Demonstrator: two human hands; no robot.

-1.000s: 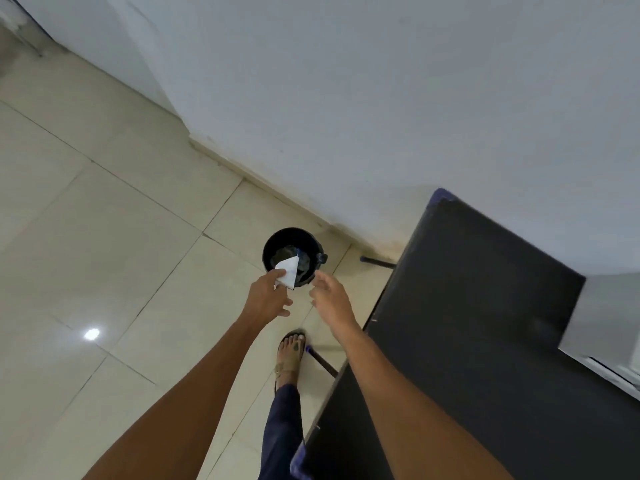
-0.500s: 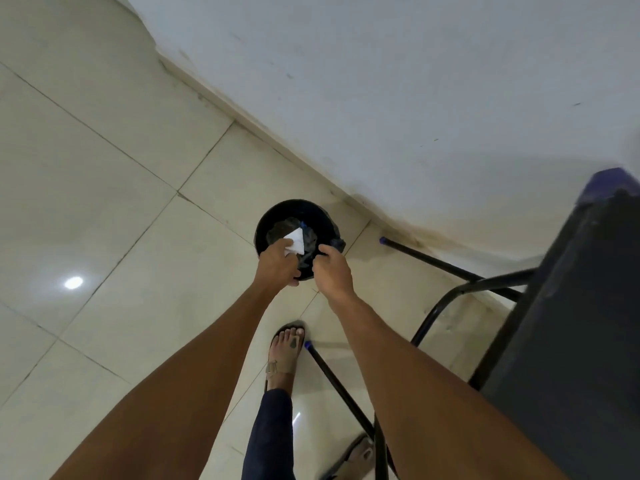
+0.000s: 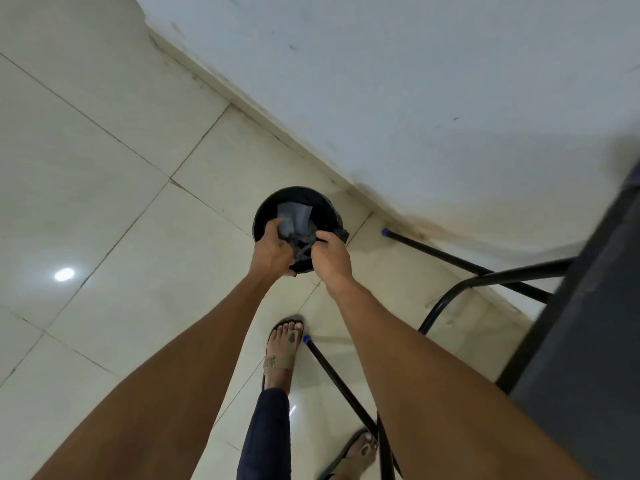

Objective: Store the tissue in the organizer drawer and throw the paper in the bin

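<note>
Step in hand: this looks like the throwing-away half of the task, the paper [image 3: 293, 216] going into the bin [image 3: 273, 202].
Bin: a small round black one on the tiled floor [image 3: 104, 168], near the foot of the wall [image 3: 415, 81], just beside a black table leg [image 3: 433, 251].
Paper: a pale folded sheet, lying down inside the bin's mouth, below the rim, shaded grey by the dark interior.
Left hand: the left hand [image 3: 272, 252] reaches over the near rim, fingers curled at the lower edge of the paper. Whether it is pinching the sheet or has already let go, I cannot tell from here.
Right hand: the right hand [image 3: 330, 258] is at the near right of the rim, fingers bent over something dark there, perhaps the liner or the rim itself. What exactly it grasps is hidden.
Tissue and drawer: neither is in sight, so I cannot say how that part stands.
Person: standing close, one sandalled foot [image 3: 284, 344] just short of the bin.
Next move: I'd judge the fingers only need to open and both hands lift clear, leaving the sheet fully inside.
Risk: a light sheet may cling to the fingers and ride back out.
</note>
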